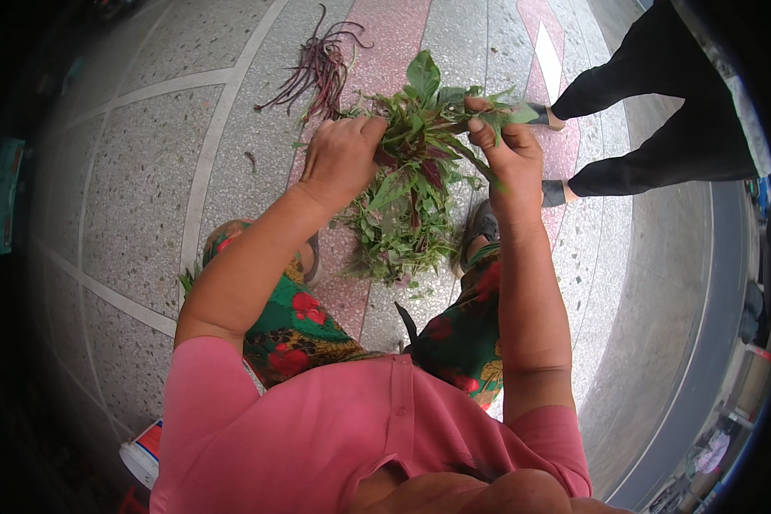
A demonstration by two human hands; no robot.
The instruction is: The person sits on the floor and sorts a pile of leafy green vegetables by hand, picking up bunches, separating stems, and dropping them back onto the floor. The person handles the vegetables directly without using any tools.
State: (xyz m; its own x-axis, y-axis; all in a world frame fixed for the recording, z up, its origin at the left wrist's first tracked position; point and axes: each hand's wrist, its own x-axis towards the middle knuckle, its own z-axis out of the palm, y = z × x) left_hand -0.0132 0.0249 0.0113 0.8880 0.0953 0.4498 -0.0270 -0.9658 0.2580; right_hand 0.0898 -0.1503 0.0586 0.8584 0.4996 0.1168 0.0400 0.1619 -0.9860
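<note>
My left hand (342,154) is closed around the stems of a bunch of leafy greens (421,132), which look like red-and-green amaranth. The leaves fan out to the right of my fist, some with dark red centres. Between the thumb and fingers of my right hand (515,157), a leafy sprig (504,115) is pinched at the bunch's right side. Below both hands, a loose pile of greens (401,241) lies on the floor between my feet. The held bunch hides the pile's upper part.
Long purple yard-long beans (318,67) lie on the terrazzo floor (148,173) beyond my left hand. Another person in black trousers (655,122) stands close on the right. A white bucket (140,459) is at the lower left, partly behind my sleeve.
</note>
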